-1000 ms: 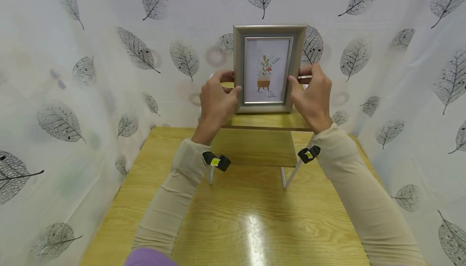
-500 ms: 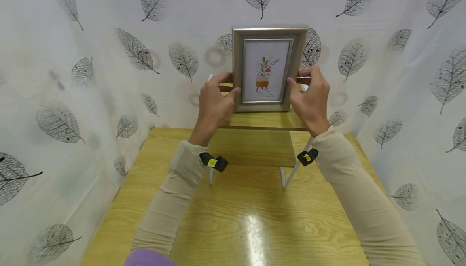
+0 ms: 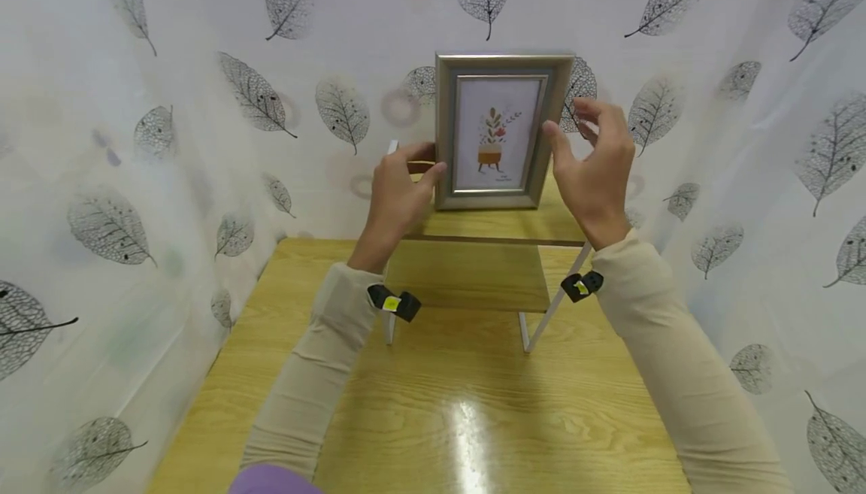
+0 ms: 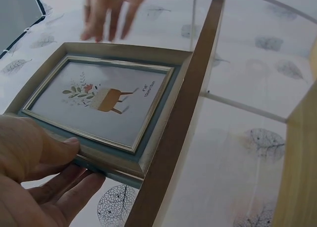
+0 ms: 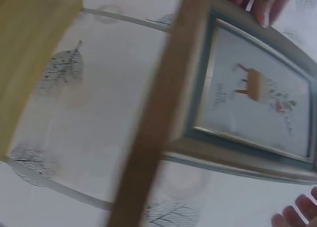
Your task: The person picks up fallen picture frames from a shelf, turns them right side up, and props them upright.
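A picture frame (image 3: 448, 125) with a silver-beige border stands upright on the top board of a small two-tier shelf (image 3: 497, 226). Behind its glass is a print of a plant in a brown pot on legs. My left hand (image 3: 399, 197) grips the frame's left edge low down; in the left wrist view the thumb lies on the front border and the other fingers reach behind. My right hand (image 3: 597, 163) is beside the right edge with fingers spread and bent, and the right wrist view shows its fingertips (image 5: 304, 207) apart from the frame.
The shelf's lower board (image 3: 467, 276) and white metal legs (image 3: 541, 326) stand on a wood-grain table (image 3: 433, 404). A white curtain with leaf prints (image 3: 379, 13) surrounds the table at the back and sides.
My right hand has let go of the frame's right edge and moved right and slightly up. My left hand keeps its grip, and the frame stays in nearly the same place.
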`<act>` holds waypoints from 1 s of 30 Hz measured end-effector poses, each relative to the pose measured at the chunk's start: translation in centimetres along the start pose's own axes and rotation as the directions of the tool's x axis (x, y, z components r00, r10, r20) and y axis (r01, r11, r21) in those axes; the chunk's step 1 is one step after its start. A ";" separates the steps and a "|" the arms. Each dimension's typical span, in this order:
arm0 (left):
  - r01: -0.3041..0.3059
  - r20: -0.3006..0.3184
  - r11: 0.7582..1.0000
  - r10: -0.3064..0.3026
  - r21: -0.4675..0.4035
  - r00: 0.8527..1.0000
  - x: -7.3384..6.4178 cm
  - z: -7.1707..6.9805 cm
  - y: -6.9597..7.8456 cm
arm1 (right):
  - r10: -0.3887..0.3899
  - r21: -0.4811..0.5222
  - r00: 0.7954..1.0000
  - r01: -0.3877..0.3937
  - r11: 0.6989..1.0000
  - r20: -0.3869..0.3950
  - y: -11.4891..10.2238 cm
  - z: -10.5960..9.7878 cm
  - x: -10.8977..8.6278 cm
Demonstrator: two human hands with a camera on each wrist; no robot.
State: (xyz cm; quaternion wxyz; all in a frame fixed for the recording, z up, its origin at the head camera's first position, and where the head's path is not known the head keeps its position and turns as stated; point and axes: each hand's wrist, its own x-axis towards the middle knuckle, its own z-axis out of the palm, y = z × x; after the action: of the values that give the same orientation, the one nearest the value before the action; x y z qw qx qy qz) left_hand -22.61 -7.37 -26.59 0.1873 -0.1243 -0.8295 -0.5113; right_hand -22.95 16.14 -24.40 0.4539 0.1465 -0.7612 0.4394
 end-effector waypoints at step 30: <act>-0.033 -0.010 0.999 0.033 -0.021 0.999 -0.4 0.2 0.0 | -0.156 -0.422 0.907 0.328 0.846 0.392 -7.2 7.0 4.4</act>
State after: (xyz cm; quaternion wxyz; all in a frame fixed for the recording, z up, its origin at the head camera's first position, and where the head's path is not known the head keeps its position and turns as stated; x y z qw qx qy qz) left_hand -22.30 -7.22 -26.86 0.1983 -0.1375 -0.8210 -0.5175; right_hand -24.79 7.22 -18.36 0.3885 0.2003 -0.8879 0.1437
